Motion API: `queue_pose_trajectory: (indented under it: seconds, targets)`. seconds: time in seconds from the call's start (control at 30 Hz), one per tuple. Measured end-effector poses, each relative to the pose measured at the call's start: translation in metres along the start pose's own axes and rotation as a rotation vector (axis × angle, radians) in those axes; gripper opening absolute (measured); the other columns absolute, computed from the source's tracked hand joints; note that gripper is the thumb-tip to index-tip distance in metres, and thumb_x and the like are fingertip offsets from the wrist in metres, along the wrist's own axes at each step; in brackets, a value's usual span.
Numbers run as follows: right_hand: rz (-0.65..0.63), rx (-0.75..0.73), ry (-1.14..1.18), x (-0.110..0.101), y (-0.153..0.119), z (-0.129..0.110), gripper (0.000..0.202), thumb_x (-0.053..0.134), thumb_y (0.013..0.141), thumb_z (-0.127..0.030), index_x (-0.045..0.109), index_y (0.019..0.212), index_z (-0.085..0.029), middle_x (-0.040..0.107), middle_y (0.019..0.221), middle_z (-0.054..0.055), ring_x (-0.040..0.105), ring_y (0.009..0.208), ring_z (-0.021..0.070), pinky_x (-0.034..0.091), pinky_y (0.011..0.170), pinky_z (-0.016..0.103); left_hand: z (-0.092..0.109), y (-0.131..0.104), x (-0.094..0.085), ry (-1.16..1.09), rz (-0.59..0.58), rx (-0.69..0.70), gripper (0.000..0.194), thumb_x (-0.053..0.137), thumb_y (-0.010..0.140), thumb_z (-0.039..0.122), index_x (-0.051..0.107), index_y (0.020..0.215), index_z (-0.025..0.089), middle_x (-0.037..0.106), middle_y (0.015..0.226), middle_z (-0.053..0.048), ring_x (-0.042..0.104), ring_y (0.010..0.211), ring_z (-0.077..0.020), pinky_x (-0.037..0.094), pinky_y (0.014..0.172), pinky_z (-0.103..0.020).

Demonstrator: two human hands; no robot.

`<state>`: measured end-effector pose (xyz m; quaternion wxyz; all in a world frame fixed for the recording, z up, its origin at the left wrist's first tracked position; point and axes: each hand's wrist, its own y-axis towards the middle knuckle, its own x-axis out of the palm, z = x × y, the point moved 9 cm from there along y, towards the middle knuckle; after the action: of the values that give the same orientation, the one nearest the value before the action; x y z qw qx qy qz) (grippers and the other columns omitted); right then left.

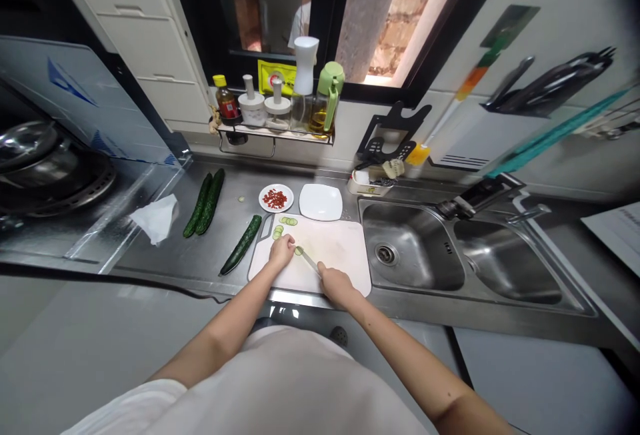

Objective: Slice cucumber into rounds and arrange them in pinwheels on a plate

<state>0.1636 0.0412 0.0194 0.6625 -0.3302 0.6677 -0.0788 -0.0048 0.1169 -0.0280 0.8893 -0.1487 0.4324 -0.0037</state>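
My right hand (337,286) is closed round the handle of a knife (310,261), whose blade slants up and left over a white cutting board (345,248). At the blade's tip lies a round cucumber slice (299,250), partly covered by the knife. Just left of it, my left hand (283,250) has its fingers drawn together in a pinch; what they hold, if anything, is too small to make out. More cucumber slices (289,221) lie overlapping near the board's upper left corner. A cut cucumber (241,246) rests on the counter beside the board.
Two whole cucumbers (205,203) and a crumpled white cloth or paper (156,218) lie further left. Behind the board stand a small plate of chopped red pieces (275,199) and a white square plate (321,202). A double sink (415,248) is at right, a condiment rack (280,132) above.
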Motion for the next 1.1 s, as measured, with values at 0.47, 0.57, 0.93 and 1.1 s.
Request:
queue_pose_trajectory:
  seconds: [0.47,0.57,0.93,1.1]
  targets:
    - [-0.025,0.01,-0.022,0.007,-0.009,0.006,0.036,0.038,0.089,-0.01,0.043,0.123,-0.016,0.068,0.1,0.016,0.065,0.097,0.0261,0.044,0.075,0.033,-0.004,0.002,0.002,-0.003,0.013,0.0,0.018,0.058,0.081,0.016,0.064,0.096,0.021,0.068,0.088,-0.003,0.063,0.092,-0.0194,0.044,0.076,-0.027]
    - [-0.008,0.009,-0.017,0.006,-0.006,0.005,0.036,0.038,0.088,-0.01,0.043,0.124,-0.016,0.068,0.1,0.016,0.065,0.097,0.0251,0.044,0.075,0.032,-0.004,0.002,0.002,-0.001,0.013,0.004,0.017,0.058,0.081,0.016,0.064,0.096,0.021,0.068,0.087,-0.003,0.063,0.091,-0.0196,0.044,0.075,-0.027]
    - [-0.009,-0.003,-0.015,-0.002,0.001,0.001,0.033,0.043,0.091,-0.014,0.044,0.124,-0.017,0.068,0.103,0.016,0.066,0.097,0.0242,0.046,0.076,0.031,-0.001,-0.001,-0.001,-0.001,0.003,-0.008,0.017,0.059,0.081,0.016,0.064,0.096,0.022,0.068,0.091,-0.004,0.063,0.096,-0.0203,0.043,0.079,-0.028]
    - [-0.01,-0.02,-0.058,-0.012,0.002,0.001,0.033,0.039,0.092,-0.013,0.046,0.124,-0.016,0.068,0.105,0.018,0.066,0.099,0.0253,0.047,0.078,0.033,0.0,-0.001,-0.002,0.004,0.013,0.002,0.018,0.057,0.081,0.014,0.064,0.096,0.022,0.067,0.09,-0.004,0.062,0.096,-0.0206,0.044,0.079,-0.028]
